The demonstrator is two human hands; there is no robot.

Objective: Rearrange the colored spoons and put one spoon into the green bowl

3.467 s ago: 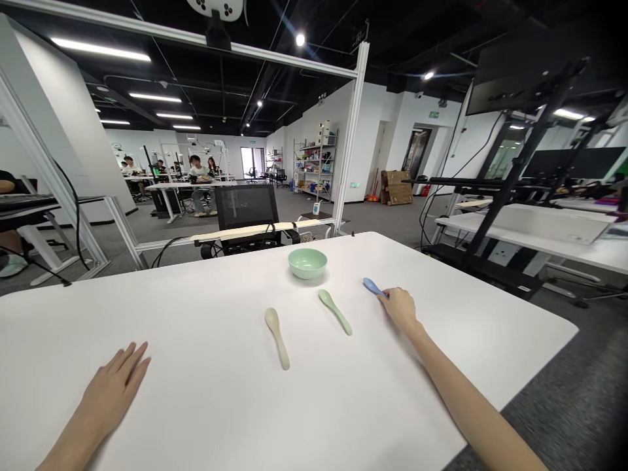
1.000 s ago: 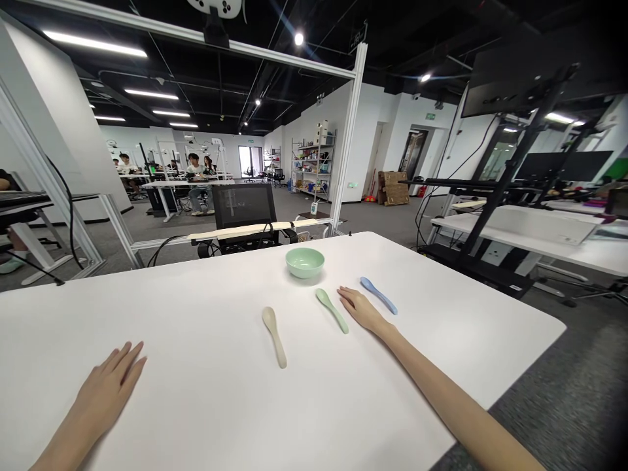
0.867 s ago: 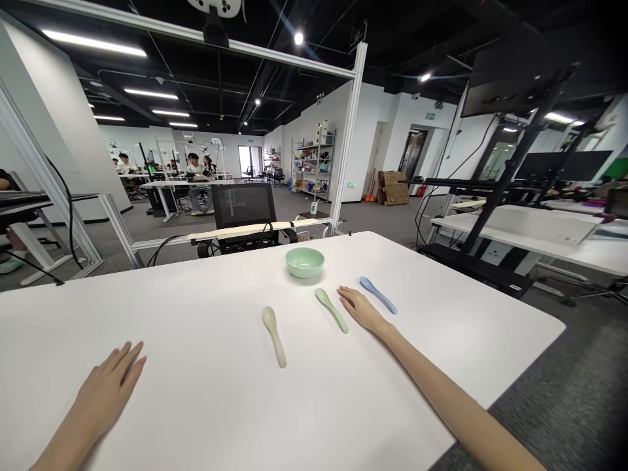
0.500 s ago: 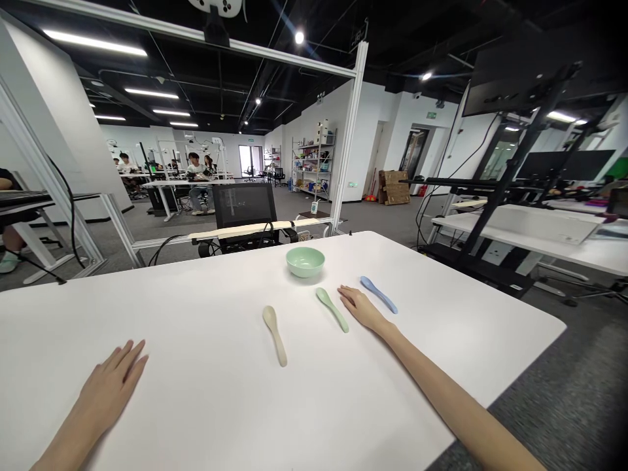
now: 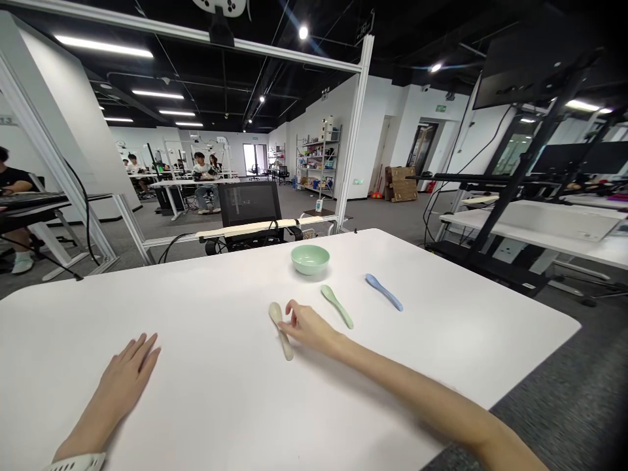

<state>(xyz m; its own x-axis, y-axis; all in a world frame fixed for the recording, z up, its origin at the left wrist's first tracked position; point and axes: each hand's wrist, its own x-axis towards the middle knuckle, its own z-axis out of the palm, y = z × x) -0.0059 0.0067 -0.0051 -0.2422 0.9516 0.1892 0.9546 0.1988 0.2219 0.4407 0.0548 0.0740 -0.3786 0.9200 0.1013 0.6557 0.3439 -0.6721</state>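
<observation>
The right grip (image 5: pixel 309 329) reaches across in front of the body, its arm stretched low and nearly level over the white counter (image 5: pixel 206 399). Its fingers are half curled, with their tips at the neck of the cream spoon (image 5: pixel 275 315), and whether it has hold of the spoon cannot be told. The spoon lies on the counter, its bowl end pointing away from the person. The left grip (image 5: pixel 125 379) rests open and flat on the counter, fingers spread, with a white band (image 5: pixel 77 462) at the wrist. Farther right lie 2 more spoons, the green spoon (image 5: pixel 337 306) and the blue spoon (image 5: pixel 383 292), with a pale green bowl (image 5: pixel 310 259) beyond them.
</observation>
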